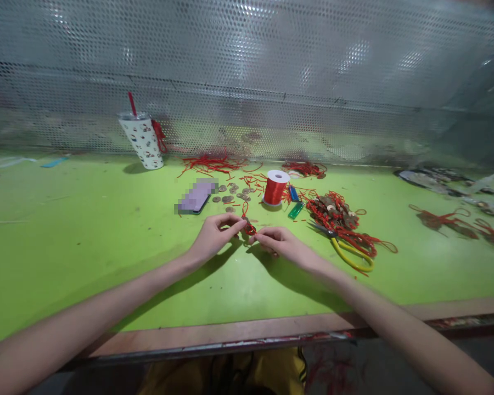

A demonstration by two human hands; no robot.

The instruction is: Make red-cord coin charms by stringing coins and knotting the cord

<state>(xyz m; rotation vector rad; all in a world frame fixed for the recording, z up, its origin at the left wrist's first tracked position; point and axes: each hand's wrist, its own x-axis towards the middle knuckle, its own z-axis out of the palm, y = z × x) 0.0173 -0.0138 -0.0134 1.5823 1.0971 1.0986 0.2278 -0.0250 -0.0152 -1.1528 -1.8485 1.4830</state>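
My left hand (214, 236) and my right hand (279, 243) meet over the green table (86, 230), both pinched on a small piece of knotted red cord (249, 226) held between their fingertips. A loop of the cord rises just above the pinch. Loose bronze coins (230, 196) lie scattered just beyond my hands. A spool of red cord (275, 187) stands upright behind them.
A phone (196, 197) lies left of the coins. Yellow-handled scissors (348, 253) and a heap of finished red knots with coins (337, 215) lie to the right. A blue and a green lighter (295, 210) sit by the spool. A patterned cup (143, 140) stands at the back left near the perforated metal wall.
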